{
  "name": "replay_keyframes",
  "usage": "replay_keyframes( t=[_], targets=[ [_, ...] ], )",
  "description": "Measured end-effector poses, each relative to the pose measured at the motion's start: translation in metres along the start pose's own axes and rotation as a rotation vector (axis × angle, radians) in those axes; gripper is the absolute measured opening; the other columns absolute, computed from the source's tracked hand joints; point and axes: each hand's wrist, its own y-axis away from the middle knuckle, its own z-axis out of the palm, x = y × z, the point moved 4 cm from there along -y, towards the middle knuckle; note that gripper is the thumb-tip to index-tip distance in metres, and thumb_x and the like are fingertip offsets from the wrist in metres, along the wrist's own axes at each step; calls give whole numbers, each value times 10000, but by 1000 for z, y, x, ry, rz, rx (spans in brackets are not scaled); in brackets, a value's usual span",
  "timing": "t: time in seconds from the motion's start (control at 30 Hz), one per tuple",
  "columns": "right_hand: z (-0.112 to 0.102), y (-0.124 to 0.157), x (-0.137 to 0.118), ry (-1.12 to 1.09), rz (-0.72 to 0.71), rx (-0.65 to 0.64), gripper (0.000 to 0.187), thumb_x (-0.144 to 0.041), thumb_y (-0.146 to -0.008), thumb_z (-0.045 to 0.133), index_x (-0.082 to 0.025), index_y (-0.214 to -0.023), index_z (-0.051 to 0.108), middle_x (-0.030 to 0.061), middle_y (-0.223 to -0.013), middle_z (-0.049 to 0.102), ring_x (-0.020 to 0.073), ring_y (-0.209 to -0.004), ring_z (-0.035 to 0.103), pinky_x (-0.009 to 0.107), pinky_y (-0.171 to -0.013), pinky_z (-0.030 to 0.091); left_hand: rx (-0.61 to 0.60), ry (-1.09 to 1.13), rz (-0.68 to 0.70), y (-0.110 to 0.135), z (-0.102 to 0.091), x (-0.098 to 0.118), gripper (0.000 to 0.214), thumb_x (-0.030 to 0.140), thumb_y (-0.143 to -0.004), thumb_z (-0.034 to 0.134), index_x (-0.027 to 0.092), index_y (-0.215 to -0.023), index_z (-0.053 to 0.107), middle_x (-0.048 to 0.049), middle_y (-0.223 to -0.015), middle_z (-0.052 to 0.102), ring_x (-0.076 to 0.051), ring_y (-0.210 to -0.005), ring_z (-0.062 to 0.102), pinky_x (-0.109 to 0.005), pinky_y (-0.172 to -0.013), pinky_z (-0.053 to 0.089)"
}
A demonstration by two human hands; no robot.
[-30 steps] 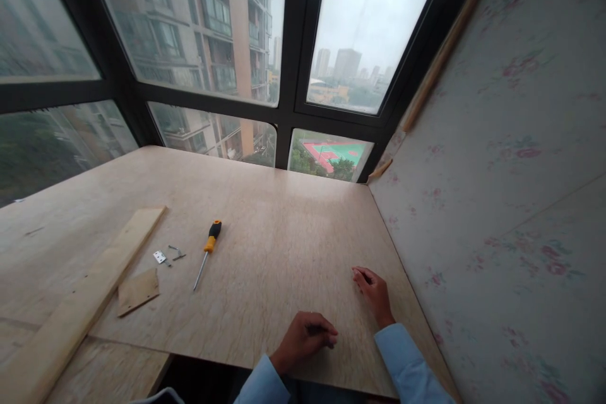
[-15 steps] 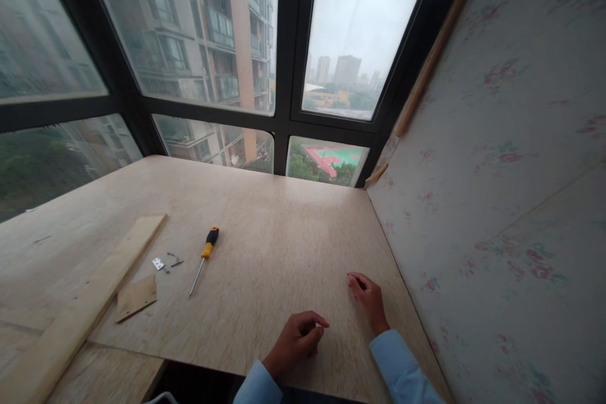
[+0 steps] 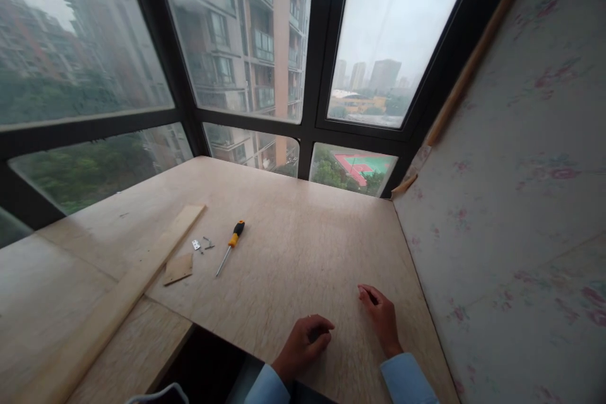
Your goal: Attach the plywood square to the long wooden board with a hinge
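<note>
My left hand (image 3: 304,342) is over the near edge of the marble-patterned surface (image 3: 293,252), its fingers bent and the thumb apart from the index finger. Nothing shows in it. To its right, my right hand (image 3: 382,317) is loosely curled with a small gap between thumb and index finger, and I see nothing held there either. Both hands are apart from each other and from any tool. Further left on the surface lies a screwdriver (image 3: 232,242) with a black and yellow handle, its shaft pointing toward me.
A long wooden board (image 3: 127,293) lies at the left. Beside it are a small wooden piece (image 3: 178,269), a white metal hinge (image 3: 196,244) and several screws (image 3: 208,243). Dark-framed windows (image 3: 307,101) stand behind; a flowered wall (image 3: 511,214) rises at right. A dark opening (image 3: 203,360) lies below the near edge.
The view has turned left, so the board, screwdriver and small parts appear further right. My hands keep nearly the same pose, with the left thumb and index finger slightly wider apart.
</note>
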Motion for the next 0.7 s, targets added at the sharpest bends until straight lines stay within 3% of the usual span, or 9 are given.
replay_keyframes(
  t=[0.13, 0.3, 0.37, 0.43, 0.6, 0.7],
  targets=[
    [0, -1, 0, 28, -2, -17, 455, -554, -715, 605, -150, -840, 773, 154, -926, 775, 312, -831, 718, 412, -785, 554, 146, 19, 64, 3, -13, 1, 212, 211, -752, 615, 181, -937, 714, -101, -967, 707, -221, -933, 659, -346, -863, 510],
    [-2, -1, 6, 42, 24, -40, 482, -567, -687, 620, -149, -866, 778, 159, -956, 776, 310, -829, 722, 390, -764, 561, 349, 90, -109, 9, -55, 3, 175, 251, -751, 622, 158, -873, 707, -56, -757, 699, -177, -672, 673, -298, -673, 540],
    [-3, -2, 10, 61, 28, -41, 487, -577, -674, 626, -154, -860, 779, 156, -961, 776, 322, -850, 720, 393, -770, 557, 501, 66, -129, 14, -84, 11, 221, 314, -803, 576, 150, -884, 700, -38, -738, 682, -126, -480, 598, -273, -539, 501],
    [-5, -3, 13, 85, 36, -50, 496, -594, -662, 621, -165, -855, 777, 145, -954, 779, 334, -853, 718, 402, -776, 549, 643, 51, -130, 19, -118, 19, 243, 340, -798, 575, 146, -885, 693, -34, -742, 674, -130, -469, 602, -270, -511, 493],
    [-7, -3, 17, 140, 74, -106, 532, -628, -642, 604, -187, -889, 770, 121, -1025, 771, 361, -967, 695, 426, -863, 515, 926, -227, -125, 28, -212, 29, 227, 175, -706, 578, 156, -906, 684, -64, -844, 708, -198, -806, 686, -328, -775, 549],
    [-8, -3, 17, 177, 92, -118, 552, -641, -627, 596, -191, -898, 767, 116, -1047, 766, 376, -1027, 674, 442, -893, 501, 1033, -466, -219, 36, -271, 28, 306, 125, -700, 545, 164, -983, 655, -78, -958, 705, -214, -897, 672, -359, -865, 532]
  ],
)
